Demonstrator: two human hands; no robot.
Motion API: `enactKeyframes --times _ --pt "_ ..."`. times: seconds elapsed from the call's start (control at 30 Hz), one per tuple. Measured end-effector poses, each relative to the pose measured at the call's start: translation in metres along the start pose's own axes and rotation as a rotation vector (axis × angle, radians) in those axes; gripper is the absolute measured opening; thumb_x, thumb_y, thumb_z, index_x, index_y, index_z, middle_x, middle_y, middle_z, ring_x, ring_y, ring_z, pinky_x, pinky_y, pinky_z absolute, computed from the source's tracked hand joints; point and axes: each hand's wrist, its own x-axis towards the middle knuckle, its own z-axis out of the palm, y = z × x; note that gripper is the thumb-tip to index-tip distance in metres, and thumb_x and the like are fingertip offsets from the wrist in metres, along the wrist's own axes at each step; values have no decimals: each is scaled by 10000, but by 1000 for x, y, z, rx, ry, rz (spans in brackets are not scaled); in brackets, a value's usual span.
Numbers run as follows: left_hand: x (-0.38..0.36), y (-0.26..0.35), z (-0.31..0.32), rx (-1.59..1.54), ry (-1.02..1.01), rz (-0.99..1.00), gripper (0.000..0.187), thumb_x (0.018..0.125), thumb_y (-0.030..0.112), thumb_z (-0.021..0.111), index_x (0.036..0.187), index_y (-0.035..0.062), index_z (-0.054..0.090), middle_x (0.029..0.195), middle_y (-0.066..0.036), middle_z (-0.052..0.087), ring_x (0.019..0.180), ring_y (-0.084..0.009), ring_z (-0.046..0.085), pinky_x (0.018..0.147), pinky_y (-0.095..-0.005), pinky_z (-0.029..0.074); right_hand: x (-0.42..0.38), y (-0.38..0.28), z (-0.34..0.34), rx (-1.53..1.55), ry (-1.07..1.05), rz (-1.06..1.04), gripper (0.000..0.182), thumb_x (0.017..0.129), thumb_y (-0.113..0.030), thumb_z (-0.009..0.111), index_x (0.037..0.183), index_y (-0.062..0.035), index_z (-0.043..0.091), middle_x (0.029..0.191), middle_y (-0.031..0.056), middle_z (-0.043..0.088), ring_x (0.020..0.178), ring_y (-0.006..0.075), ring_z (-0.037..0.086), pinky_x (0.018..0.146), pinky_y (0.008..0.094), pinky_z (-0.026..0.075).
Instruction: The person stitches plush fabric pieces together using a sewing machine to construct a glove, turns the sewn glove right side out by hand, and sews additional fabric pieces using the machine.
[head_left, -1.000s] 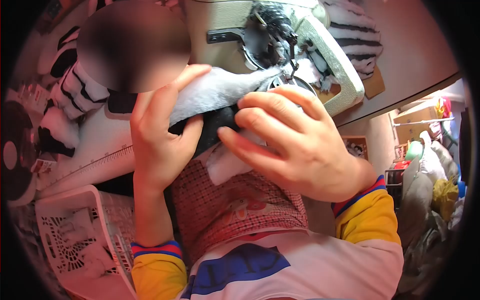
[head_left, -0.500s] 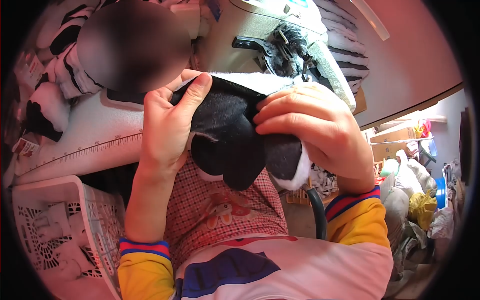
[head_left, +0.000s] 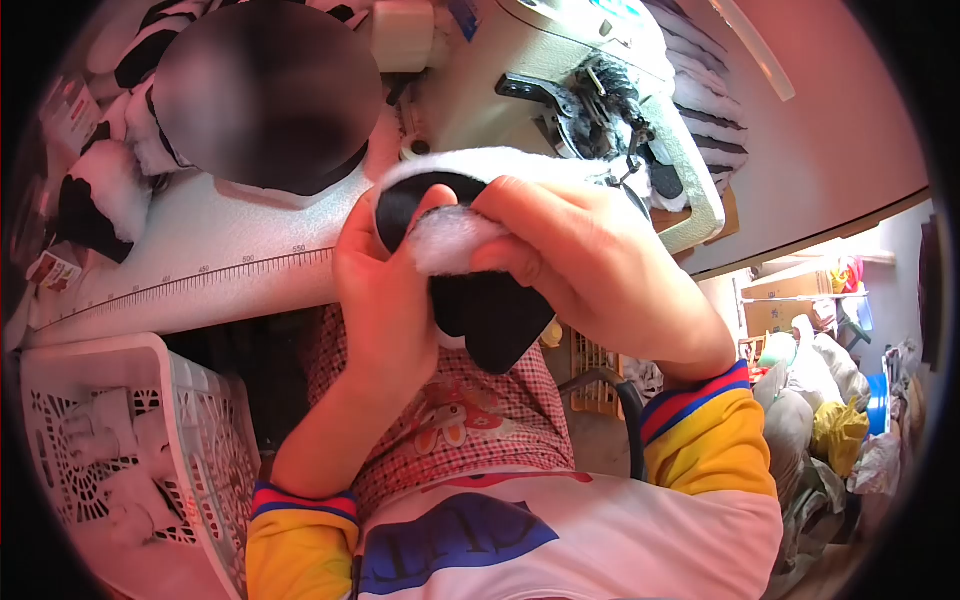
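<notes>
A: Start at the left. What's there?

B: A white plastic basket (head_left: 182,430) with pale pieces inside, then the counter (head_left: 215,235) with a ruled scale (head_left: 200,277) along its near edge.

A: And the left hand (head_left: 385,285)?

B: Fingers closed on the left side of the black-and-white fur-fabric piece (head_left: 490,310). One fingertip shows just above a white fuzzy fold (head_left: 445,242). How much the palm hides, I can't tell.

A: Where does the piece sit, exactly?

B: Held up between the two hands, in front of the checked apron (head_left: 465,400). The fold's long axis runs crosswise, from the left fingers to the right ones, while the black part hangs below it toward the lap.

A: Which hand is nearer the fold?

B: Neither by much, but its right end lies right at the right hand (head_left: 600,265). That thumb and forefinger are clamped on it, thumb below, forefinger above. The other right fingers are mostly hidden.

A: And past that?

B: The sewing machine (head_left: 480,90), beyond the hands. White fur reaches up and right toward its working end, so the right hand is the nearer one to it. Whether they touch, I can't tell. Farther right lie striped plush pieces (head_left: 712,130).
</notes>
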Motion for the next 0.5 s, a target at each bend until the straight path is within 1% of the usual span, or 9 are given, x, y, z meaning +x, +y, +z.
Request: enactKeyframes --times 0.03,0.07,0.17,0.2,0.3,0.33,0.37,0.47,0.5 --pt "-5 1 1 -69 33 3 124 882 92 676 961 18 614 950 -31 633 835 -95 597 759 -241 492 0 1 1 21 22 -19 247 833 -64 652 1041 19 546 833 154 550 739 347 554 651 367 461" --pt "-7 -7 -7 11 7 11 184 938 120 546 1116 74 560 1041 -18 604 928 -105 601 797 -245 487 -1 -1 1 28 14 44 211 829 -51 654 1003 19 556 845 147 530 752 334 539 666 351 453" --pt "-5 -12 -13 114 -81 144 171 936 124 555 1100 73 560 1017 -13 606 910 -89 590 793 -229 472 -1 -4 -2 69 0 56 153 821 -36 657 940 19 579 843 128 524 750 317 545 667 347 454" --pt "-1 -6 -6 104 12 133 154 894 71 628 1015 16 550 901 -36 632 794 -76 585 714 -223 485 -1 -6 -3 66 -2 55 153 821 -36 657 940 19 579 843 128 524 750 317 545 667 347 454" --pt "12 6 1 196 -82 262 158 901 91 635 1004 8 548 896 -36 629 774 -68 582 696 -207 479 -3 -12 -3 112 -22 54 105 804 -13 663 882 16 599 848 114 518 737 297 553 656 343 456" --pt "15 13 5 164 -157 194 191 902 113 650 1014 -2 546 901 -40 629 745 -62 577 678 -202 471 -3 -13 -2 129 -50 43 127 810 -61 672 900 -3 604 854 121 513 733 319 561 632 371 458" --pt "21 13 1 295 -220 201 205 906 108 643 1038 -14 545 891 -42 629 734 -61 578 665 -199 464 -3 -14 -2 145 -79 32 151 817 -109 682 917 -22 610 859 129 509 729 341 570 609 399 459" --pt "26 14 12 262 -200 182 175 918 111 631 1029 -7 565 853 -18 617 712 -45 553 631 -199 442 -3 -14 0 128 -82 20 144 808 -115 685 873 -17 601 865 132 512 733 339 570 617 402 466" --pt "28 15 11 363 -204 192 142 917 94 623 1016 3 577 839 -5 611 706 -41 544 629 -196 435 -4 -14 -1 101 -98 20 144 807 -120 684 858 -16 597 868 132 514 736 336 571 619 403 468"
